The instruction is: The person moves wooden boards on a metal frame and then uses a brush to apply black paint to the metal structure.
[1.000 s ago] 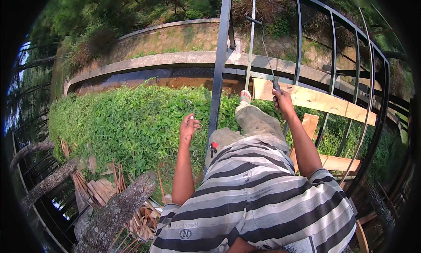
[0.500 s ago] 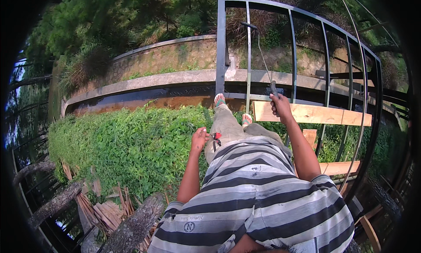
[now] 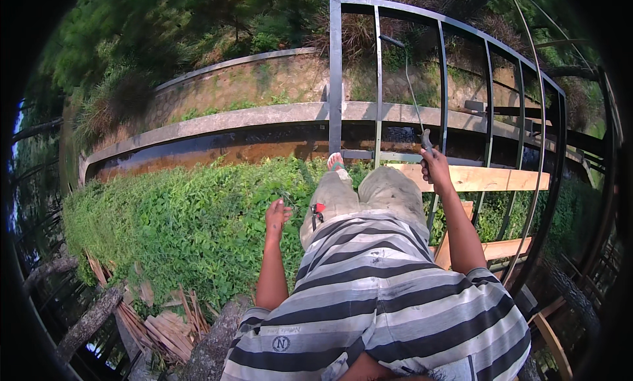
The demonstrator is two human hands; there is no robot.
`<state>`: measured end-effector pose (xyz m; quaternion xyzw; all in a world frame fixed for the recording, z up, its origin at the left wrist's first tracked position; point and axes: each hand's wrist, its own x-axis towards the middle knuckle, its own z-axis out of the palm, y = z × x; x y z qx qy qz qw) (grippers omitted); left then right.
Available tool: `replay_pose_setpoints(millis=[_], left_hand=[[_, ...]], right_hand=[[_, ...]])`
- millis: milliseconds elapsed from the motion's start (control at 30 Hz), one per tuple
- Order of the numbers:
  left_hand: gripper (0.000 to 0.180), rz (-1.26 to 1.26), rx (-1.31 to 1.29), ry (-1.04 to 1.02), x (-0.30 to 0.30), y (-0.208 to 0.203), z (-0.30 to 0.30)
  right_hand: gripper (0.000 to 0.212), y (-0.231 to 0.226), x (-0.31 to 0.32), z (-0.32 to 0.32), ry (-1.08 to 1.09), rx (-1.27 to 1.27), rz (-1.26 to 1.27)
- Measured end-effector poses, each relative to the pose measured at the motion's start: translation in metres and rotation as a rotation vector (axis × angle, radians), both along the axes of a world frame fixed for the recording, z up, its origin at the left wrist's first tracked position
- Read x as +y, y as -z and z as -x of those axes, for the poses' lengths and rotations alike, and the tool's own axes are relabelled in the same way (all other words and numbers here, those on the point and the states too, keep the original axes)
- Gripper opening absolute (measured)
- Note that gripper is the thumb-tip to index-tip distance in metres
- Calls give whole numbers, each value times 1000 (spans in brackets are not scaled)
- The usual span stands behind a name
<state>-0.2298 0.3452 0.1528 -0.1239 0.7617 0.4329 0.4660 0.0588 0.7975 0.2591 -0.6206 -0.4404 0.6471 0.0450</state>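
Observation:
My right hand [image 3: 435,168] is closed round the grey handle of a small paint roller [image 3: 427,141]. Its thin bent wire reaches away to a narrow dark roller head. The head lies in front of an upright bar of the dark grey metal frame [image 3: 336,71]; whether it touches the metal I cannot tell. My left hand [image 3: 277,217] hangs beside my left thigh over green plants, its fingers loosely bent and apart, holding nothing that I can see. A small red and black item [image 3: 318,211] sticks out at my trouser pocket, close to that hand.
A wooden plank [image 3: 488,178] lies across the frame's bars, with another board [image 3: 508,248] nearer me. Beyond my sandalled foot [image 3: 335,162] runs a water channel [image 3: 217,155] with a concrete edge. Scrap wood [image 3: 175,331] and tree trunks stand at lower left.
My left hand has moved left and slightly down, away from the pocket. The right hand and paint roller have shifted a little right. My view has shifted slightly, and one foot has gone from sight.

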Motion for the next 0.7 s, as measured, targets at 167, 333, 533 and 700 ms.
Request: replay_pose_setpoints(millis=[167, 333, 533, 700], left_hand=[[41, 45, -45, 8, 13, 2, 27], [40, 44, 1, 97, 48, 2, 44], [41, 50, 18, 290, 100, -10, 44], [43, 193, -2, 414, 147, -35, 29]], right_hand=[[20, 9, -1, 16, 39, 19, 26], [18, 23, -1, 18, 81, 46, 65], [22, 31, 14, -7, 98, 100, 91], [23, 41, 54, -72, 85, 90, 103]])
